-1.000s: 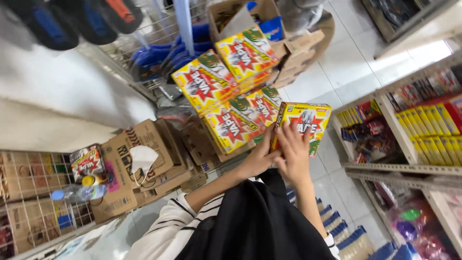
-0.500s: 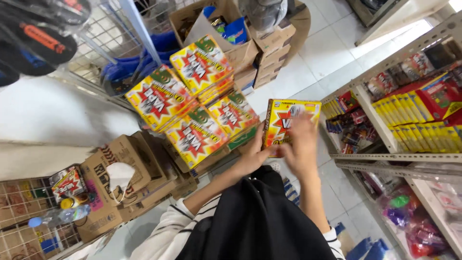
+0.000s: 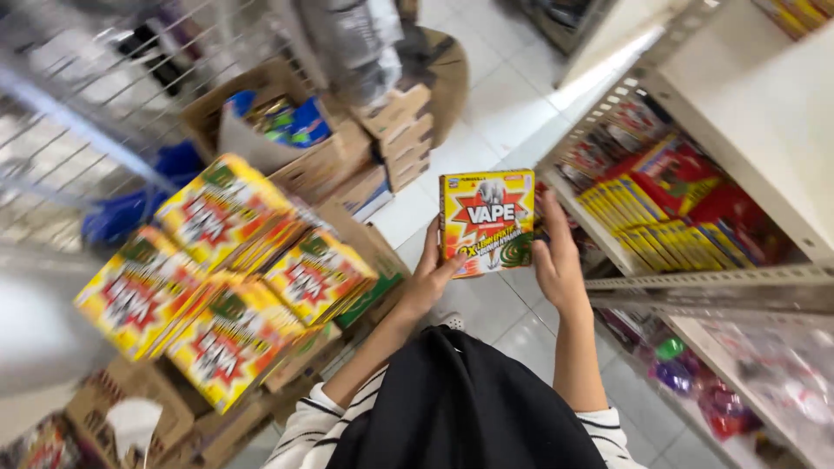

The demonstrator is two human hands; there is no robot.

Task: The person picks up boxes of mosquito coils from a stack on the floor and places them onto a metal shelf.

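Left hand (image 3: 427, 280) half curled on the left edge of the yellow box (image 3: 486, 221), thumb across its front, fingers behind. Right hand (image 3: 556, 260) curled on the box's right edge, fingers wrapped behind, so the box held upright between both, above the white tiled floor (image 3: 486, 113). Left of the box, stacked matching yellow packs (image 3: 217, 278) on brown cartons (image 3: 382, 148); right of the box, just beside it, a white shelf (image 3: 712, 282) with yellow and red packets (image 3: 660, 226).

both hands (image 3: 556, 265) grip yellow box (image 3: 486, 221) near shelf (image 3: 695, 282)
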